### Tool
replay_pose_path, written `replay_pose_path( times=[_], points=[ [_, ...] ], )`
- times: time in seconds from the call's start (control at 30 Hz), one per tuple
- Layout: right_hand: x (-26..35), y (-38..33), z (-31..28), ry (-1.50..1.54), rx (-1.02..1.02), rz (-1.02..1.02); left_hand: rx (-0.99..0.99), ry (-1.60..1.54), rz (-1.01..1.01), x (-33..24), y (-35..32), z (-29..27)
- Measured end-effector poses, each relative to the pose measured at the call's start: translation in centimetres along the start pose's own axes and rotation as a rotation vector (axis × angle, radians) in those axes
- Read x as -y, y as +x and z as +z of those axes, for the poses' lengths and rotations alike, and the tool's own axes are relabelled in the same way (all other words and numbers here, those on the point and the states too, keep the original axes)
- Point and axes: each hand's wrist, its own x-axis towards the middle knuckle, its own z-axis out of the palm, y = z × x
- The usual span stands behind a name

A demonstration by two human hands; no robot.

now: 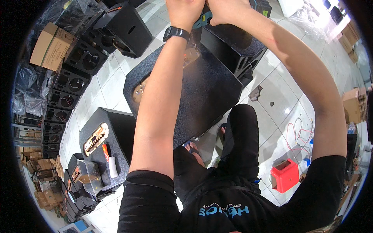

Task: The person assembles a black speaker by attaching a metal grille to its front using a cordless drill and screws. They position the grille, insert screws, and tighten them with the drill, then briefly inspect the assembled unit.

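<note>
Both hands are at the top edge, partly cut off by it. My left hand point(185, 13), with a black watch point(176, 34) on its wrist, is closed. My right hand point(227, 11) is curled beside it, its fingers partly out of view. A teal and black power tool point(203, 19) shows between the hands; its full shape is hidden. Below them lies a large black speaker cabinet point(210, 89), with cut-outs partly covered by my left forearm. Another black cabinet point(243, 39) stands under and beyond my right hand.
At left, a speaker cabinet point(116, 126) bears an orange-and-white tube point(112, 167) and a clear plastic bin point(91, 176). More cabinets point(83, 56) line the left, under a cardboard box point(51, 46). A red container point(284, 175) and loose wires point(299, 132) lie on the tiled floor point(272, 93).
</note>
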Motion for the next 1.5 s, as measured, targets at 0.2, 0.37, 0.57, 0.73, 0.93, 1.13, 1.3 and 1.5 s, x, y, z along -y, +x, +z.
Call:
replay_pose_path(
  times=[0.2,0.37,0.57,0.73,0.93,1.13,1.3,1.5],
  points=[
    [0.0,-0.1,0.1,-0.007,0.020,-0.003,-0.016,-0.011,-0.010,-0.1,-0.3,0.1],
    [0.0,0.0,0.7,-0.028,-0.063,-0.018,-0.022,-0.025,-0.004,0.1,-0.4,-0.1],
    [-0.1,0.1,1.0,0.002,-0.095,-0.030,-0.017,-0.007,0.004,0.2,-0.7,-0.2],
    [0.2,0.9,0.5,-0.037,-0.055,-0.075,-0.027,-0.083,-0.071,0.8,-0.7,-0.5],
    [0.0,1.1,0.9,-0.049,-0.047,-0.062,-0.038,-0.063,-0.037,0.5,-0.8,-0.5],
    [0.0,1.1,1.2,-0.022,-0.082,-0.043,-0.047,-0.054,-0.031,0.7,-1.0,-0.4],
    [-0.3,1.5,1.0,-0.048,-0.070,-0.074,-0.071,-0.049,-0.055,0.6,-1.0,-0.3],
    [-0.6,1.5,1.4,-0.043,-0.093,-0.103,-0.081,0.012,-0.028,-0.2,-1.1,-0.5]
  ],
)
